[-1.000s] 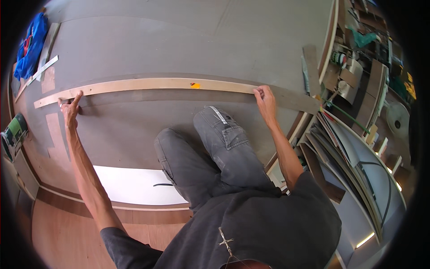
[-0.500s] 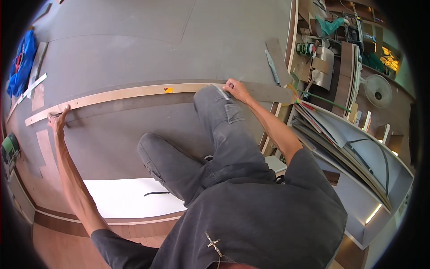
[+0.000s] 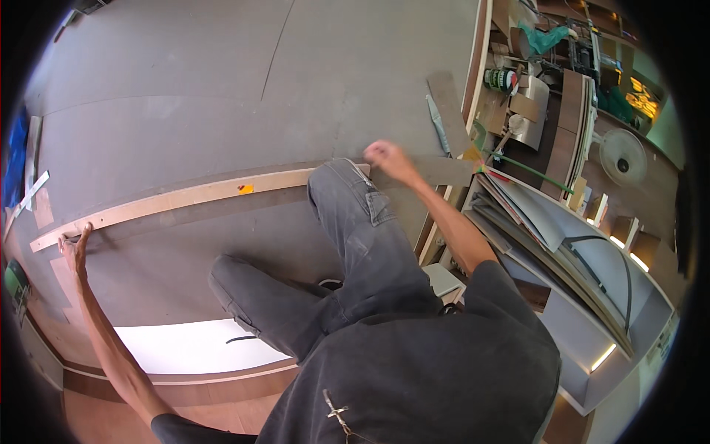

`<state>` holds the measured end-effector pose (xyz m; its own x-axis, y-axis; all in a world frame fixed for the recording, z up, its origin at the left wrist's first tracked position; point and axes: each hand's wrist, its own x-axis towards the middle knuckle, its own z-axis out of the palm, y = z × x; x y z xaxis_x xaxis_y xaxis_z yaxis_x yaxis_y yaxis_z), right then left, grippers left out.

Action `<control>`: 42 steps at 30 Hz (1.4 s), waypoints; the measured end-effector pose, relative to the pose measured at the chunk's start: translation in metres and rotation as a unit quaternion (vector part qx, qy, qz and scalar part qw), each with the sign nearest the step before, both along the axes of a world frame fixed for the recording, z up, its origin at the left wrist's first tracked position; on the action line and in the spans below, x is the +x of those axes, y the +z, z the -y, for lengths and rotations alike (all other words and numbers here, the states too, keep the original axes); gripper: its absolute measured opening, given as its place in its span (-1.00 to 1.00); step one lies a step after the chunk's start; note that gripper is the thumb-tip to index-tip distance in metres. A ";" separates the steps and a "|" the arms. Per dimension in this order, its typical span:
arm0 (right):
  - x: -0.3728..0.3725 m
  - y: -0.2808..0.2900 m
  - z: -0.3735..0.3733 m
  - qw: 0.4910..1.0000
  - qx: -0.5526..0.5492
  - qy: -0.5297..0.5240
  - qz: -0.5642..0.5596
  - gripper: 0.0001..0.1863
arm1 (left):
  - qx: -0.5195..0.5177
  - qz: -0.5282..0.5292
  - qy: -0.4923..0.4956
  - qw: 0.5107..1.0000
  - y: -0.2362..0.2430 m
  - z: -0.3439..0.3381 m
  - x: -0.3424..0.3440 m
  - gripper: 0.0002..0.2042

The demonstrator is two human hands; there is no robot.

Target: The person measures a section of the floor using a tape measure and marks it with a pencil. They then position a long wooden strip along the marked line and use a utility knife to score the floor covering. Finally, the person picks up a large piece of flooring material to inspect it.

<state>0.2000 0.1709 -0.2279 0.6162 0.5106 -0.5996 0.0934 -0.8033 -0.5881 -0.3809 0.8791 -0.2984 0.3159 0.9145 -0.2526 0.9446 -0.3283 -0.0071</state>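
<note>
A wooden strip [image 3: 200, 194] lies across the gray surface [image 3: 200, 126], the left hand [image 3: 74, 250] grasping near its left end; the right hand [image 3: 387, 157], blurred near the other end, has a grip I cannot tell. Rightward stand a fan [image 3: 623, 158] and stacked sheets [image 3: 547, 259].

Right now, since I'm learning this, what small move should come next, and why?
Perhaps rest the right hand on the wooden strip near the knee: that hand looks blurred beside the strip's right end, while the left hand touches its left part.
</note>
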 end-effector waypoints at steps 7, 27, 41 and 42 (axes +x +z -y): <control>0.169 0.016 0.187 0.888 -0.265 0.030 0.374 -0.35 | -0.139 -0.098 0.063 0.983 0.078 0.062 0.134 0.08; -0.070 0.048 -0.333 0.967 0.052 0.241 0.057 -0.47 | -0.134 -0.021 0.169 0.976 0.072 -0.009 0.069 0.60; -0.403 -0.016 -0.756 0.865 0.223 0.447 -0.050 -0.55 | -0.158 0.160 0.245 0.943 0.081 -0.005 0.061 0.51; -0.410 -0.018 -0.764 0.860 0.229 0.452 -0.054 -0.55 | -0.156 0.165 0.248 0.942 0.082 -0.004 0.060 0.51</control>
